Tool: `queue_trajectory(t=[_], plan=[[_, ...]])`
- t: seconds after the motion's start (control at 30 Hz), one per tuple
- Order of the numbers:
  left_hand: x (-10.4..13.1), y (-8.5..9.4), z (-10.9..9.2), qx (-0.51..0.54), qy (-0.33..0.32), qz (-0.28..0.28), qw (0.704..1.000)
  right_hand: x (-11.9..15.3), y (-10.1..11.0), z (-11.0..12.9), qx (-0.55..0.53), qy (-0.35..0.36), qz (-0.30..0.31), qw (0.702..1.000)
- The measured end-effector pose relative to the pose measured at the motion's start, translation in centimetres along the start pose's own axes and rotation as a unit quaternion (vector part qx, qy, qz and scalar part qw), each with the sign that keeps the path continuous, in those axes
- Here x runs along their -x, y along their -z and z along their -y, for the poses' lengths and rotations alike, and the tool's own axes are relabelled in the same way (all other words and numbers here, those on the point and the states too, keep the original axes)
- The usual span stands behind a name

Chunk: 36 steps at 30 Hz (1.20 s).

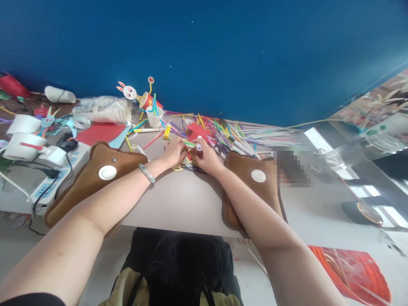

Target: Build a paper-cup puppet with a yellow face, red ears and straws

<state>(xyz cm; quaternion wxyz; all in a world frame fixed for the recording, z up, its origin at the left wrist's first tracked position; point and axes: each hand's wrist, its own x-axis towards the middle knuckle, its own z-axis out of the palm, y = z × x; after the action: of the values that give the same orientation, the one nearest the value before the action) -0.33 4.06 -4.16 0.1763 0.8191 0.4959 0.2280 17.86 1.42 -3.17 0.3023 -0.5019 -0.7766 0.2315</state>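
My left hand (175, 153), with a bracelet on the wrist, reaches to the middle of the table beside the craft pile. Its fingers are bent over small colourful items. Close on its right, my right hand (205, 157) has its fingers curled around a small white and purple cylinder (199, 144). What lies between the fingertips is small and partly hidden. A yellow round paper piece (177, 169) lies just below my left hand. A small yellow box (167, 132) stands behind it, and red paper (196, 131) lies behind my right hand.
Brown cushions (105, 170) lie under both forearms. Colourful straws (242, 138) spread along the blue wall (204, 55). A white cup (155, 117), stacked paper cups (111, 114) and a power strip (60, 174) are at left. An orange basket (379, 280) is at lower right.
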Motion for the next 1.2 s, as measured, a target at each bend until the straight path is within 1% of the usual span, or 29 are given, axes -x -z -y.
queue_trajectory(t=[0.23, 0.43, 0.6, 0.73, 0.83, 0.9, 1.0, 1.2], plan=[[0.0, -0.1, -0.4, -0.004, 0.013, 0.003, 1.0, -0.1, -0.2, -0.3, -0.029, -0.008, -0.001, 1.0], [0.1, 0.2, -0.8, 0.047, 0.004, -0.024, 0.999, -0.4, -0.6, -0.9, -0.126, -0.02, -0.011, 0.992], [0.2, -0.2, -0.7, 0.096, -0.014, -0.047, 0.994, -0.4, -0.7, -1.1, -0.196, -0.041, -0.024, 0.979], [0.2, -0.6, -0.5, 0.196, -0.013, -0.049, 0.979, -0.5, -0.2, -0.6, -0.266, -0.066, -0.036, 0.961], [0.3, -0.4, -0.7, 0.287, 0.007, -0.046, 0.957, -0.6, 0.3, -0.1, -0.325, -0.086, -0.063, 0.94], [0.4, -0.2, -1.0, 0.329, 0.025, -0.041, 0.943, -0.7, 0.6, 0.1, -0.346, -0.096, -0.076, 0.93], [0.4, 0.2, -1.4, 0.354, 0.032, -0.036, 0.934, -0.7, 0.6, 0.3, -0.359, -0.097, -0.068, 0.926], [0.4, 0.7, -1.5, 0.355, 0.023, -0.049, 0.933, -0.4, 0.5, 0.6, -0.366, -0.1, -0.027, 0.925]])
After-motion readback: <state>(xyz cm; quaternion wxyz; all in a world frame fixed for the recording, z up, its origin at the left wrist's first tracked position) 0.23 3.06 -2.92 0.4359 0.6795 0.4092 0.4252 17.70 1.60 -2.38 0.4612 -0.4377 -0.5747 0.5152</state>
